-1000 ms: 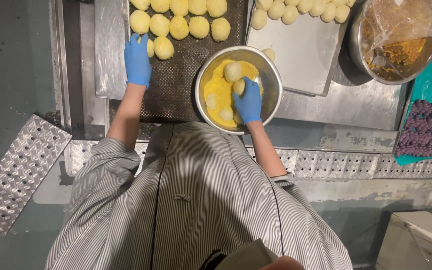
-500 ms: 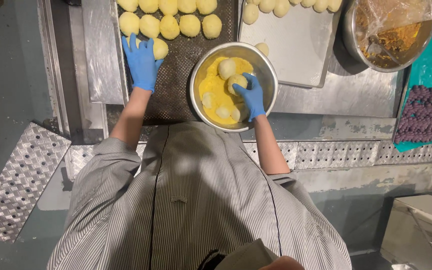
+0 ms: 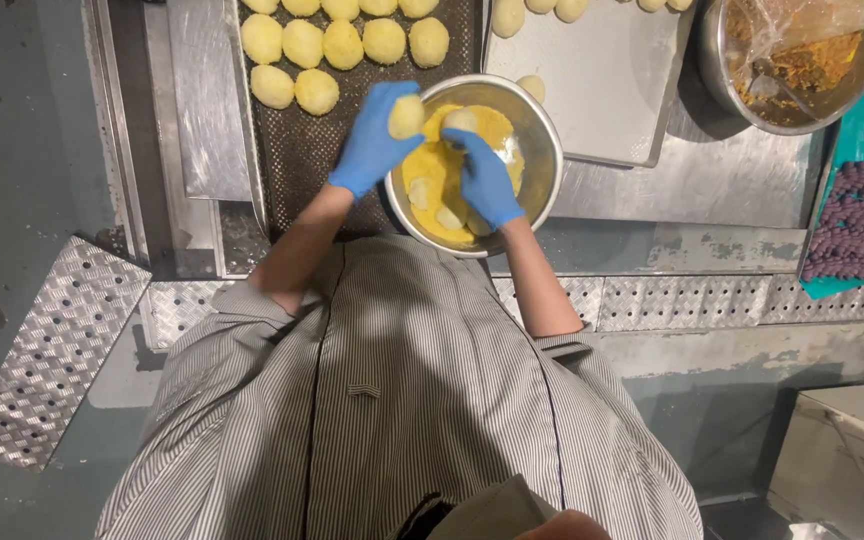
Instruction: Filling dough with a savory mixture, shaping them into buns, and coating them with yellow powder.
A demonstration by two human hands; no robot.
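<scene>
Over the steel bowl (image 3: 537, 150), your left hand (image 3: 372, 140) holds a coated ball (image 3: 406, 117); the perforated tray's (image 3: 302, 150) open space lies at nine o'clock, while your right hand (image 3: 482, 180) closes on another piece (image 3: 460, 120).

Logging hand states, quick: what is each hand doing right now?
Left hand: closed around a crumb-coated ball.
Right hand: in the steel bowl, fingers on another ball; grip cannot be told.

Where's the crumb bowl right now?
Head view, centre: the steel crumb bowl sits between the dark perforated tray and the pale tray, with the right hand inside it.
</scene>
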